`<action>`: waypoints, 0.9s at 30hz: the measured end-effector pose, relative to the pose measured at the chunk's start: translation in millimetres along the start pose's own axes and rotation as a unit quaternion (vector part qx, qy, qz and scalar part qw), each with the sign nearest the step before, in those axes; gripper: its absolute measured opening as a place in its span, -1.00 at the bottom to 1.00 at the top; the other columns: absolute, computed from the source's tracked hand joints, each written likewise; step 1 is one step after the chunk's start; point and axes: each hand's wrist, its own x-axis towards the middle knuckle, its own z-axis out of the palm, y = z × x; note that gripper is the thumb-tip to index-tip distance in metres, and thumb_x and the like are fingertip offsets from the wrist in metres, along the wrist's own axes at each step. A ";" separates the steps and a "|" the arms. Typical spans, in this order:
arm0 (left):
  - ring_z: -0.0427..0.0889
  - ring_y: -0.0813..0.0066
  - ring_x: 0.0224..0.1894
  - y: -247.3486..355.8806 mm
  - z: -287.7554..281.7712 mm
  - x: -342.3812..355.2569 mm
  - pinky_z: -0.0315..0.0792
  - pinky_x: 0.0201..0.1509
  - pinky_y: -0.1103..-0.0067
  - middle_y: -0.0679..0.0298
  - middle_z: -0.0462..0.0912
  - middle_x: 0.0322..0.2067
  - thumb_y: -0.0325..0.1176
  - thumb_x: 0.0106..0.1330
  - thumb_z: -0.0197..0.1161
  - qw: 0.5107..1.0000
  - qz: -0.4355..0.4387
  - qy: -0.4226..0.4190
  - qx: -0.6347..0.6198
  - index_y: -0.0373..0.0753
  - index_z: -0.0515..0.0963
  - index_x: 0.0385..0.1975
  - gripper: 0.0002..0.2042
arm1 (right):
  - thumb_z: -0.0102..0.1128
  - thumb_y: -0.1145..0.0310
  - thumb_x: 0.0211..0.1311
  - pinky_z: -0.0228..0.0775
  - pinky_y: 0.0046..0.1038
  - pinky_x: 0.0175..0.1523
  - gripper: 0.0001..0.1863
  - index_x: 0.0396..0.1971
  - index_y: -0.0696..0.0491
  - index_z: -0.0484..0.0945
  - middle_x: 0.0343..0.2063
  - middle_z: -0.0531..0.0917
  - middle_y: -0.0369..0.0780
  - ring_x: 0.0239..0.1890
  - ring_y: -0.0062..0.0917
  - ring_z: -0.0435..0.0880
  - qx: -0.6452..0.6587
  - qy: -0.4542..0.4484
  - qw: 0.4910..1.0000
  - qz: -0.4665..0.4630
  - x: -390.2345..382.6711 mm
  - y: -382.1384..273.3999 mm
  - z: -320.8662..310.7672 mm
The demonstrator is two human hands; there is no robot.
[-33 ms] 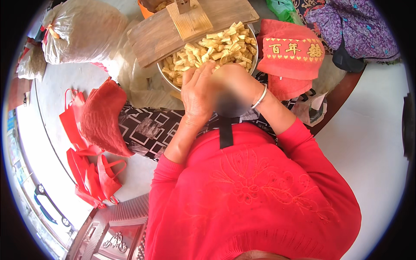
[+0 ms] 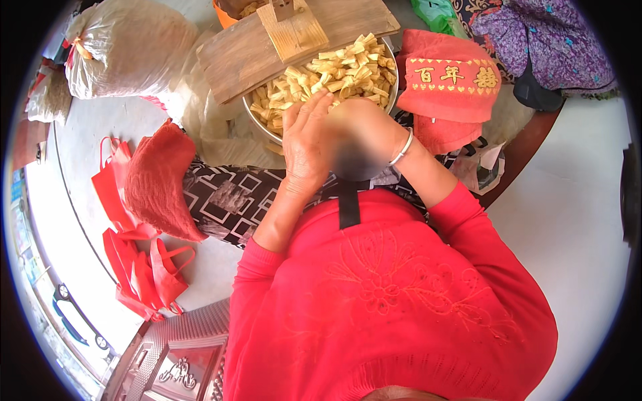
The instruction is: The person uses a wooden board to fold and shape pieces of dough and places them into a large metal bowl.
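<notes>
My left hand (image 2: 306,139) and my right hand (image 2: 374,127) meet in front of my lap, at the near rim of a round metal basin (image 2: 253,119). The left fingers are bent and pressed together, pointing toward the basin. My right hand, with a pale bangle at its wrist, looks curled, but a blurred patch covers its fingers. Whatever lies between the hands is hidden. Pale yellow knotted strips (image 2: 348,70) heap up in the basin just beyond my fingertips. A wooden board (image 2: 234,67) with a block (image 2: 294,33) on top lies across the basin's far left side.
Red towels (image 2: 160,177) and a red cloth with gold decoration (image 2: 441,60) flank the basin. A large tied plastic sack (image 2: 127,50) stands at far left. Red bags (image 2: 144,271) lie left on the floor. A purple patterned cloth (image 2: 542,43) and green plastic bag (image 2: 438,17) are at far right.
My left hand has shifted very slightly to the right and away from me. The right hand and the basin look the same.
</notes>
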 end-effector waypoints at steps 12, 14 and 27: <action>0.65 0.17 -0.29 3.3 -15.7 10.9 0.50 -0.19 0.47 0.00 0.61 -0.33 -0.34 0.26 0.22 0.954 -0.182 -0.098 -0.216 -0.36 0.42 -0.01 -0.65 | 0.13 0.62 0.08 0.37 -0.55 -0.16 -0.96 -0.44 0.24 0.55 -0.09 0.48 -0.25 -0.21 -0.60 0.49 -0.080 0.107 0.987 -0.088 4.1 -16.9 9.4; 0.67 0.31 -0.38 2.8 -17.6 18.0 0.50 -0.26 0.48 0.05 0.63 -0.47 -0.31 0.30 0.16 0.965 -0.167 -0.122 -0.162 -0.37 0.44 -0.04 -0.68 | 0.15 0.61 0.07 0.39 -0.51 -0.14 -0.97 -0.45 0.24 0.54 -0.12 0.49 -0.20 -0.21 -0.51 0.52 -0.172 0.138 0.964 -0.147 4.9 -21.5 10.9; 0.03 0.77 -0.72 -11.0 -6.2 -32.0 -0.07 -0.70 0.73 0.49 0.19 -0.70 -0.21 0.44 0.01 0.707 -0.412 -0.107 -0.565 -0.28 0.49 -0.25 -0.75 | 0.20 0.58 0.12 0.38 -0.57 -0.13 -0.94 -0.44 0.27 0.56 -0.21 0.53 -0.20 -0.22 -0.53 0.53 -0.141 0.255 0.940 -0.179 12.1 -16.0 13.7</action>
